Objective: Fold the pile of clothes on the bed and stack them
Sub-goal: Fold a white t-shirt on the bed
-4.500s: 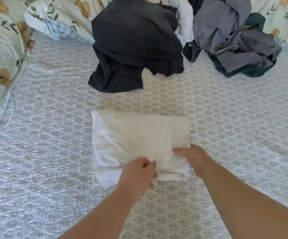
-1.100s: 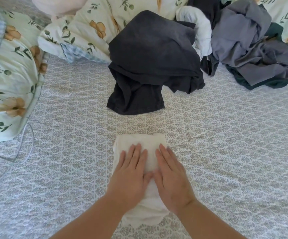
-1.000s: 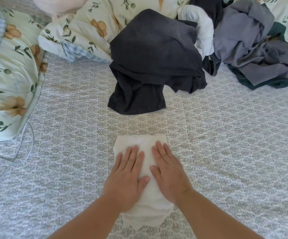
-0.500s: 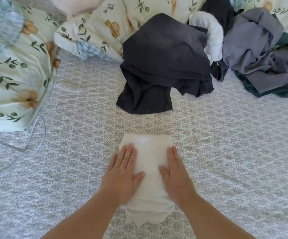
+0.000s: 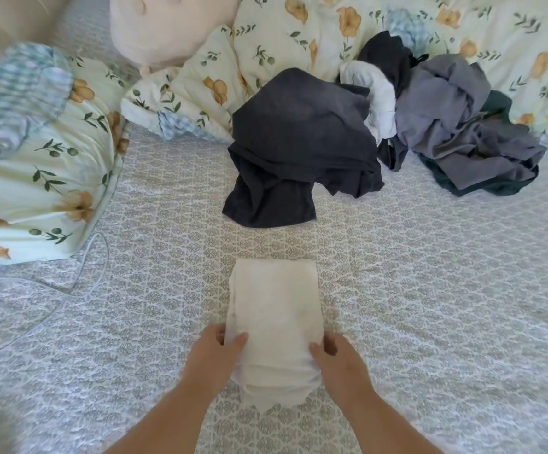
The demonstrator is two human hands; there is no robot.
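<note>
Head view: a person's left hand (image 5: 215,353) and right hand (image 5: 338,360) pinch the near corners of a folded white garment (image 5: 274,309), thumbs on top, fingers tucked beneath its sides. It lies on the patterned bedspread (image 5: 430,290), in front of the unfolded pile of clothes (image 5: 380,132). If lifted by this end only, the loose layers would likely sag and the folds slip open.

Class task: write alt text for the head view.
Both hands, left hand and right hand, grip the near end of a folded white garment on a patterned bedspread; unfolded dark clothes lie beyond.
</note>
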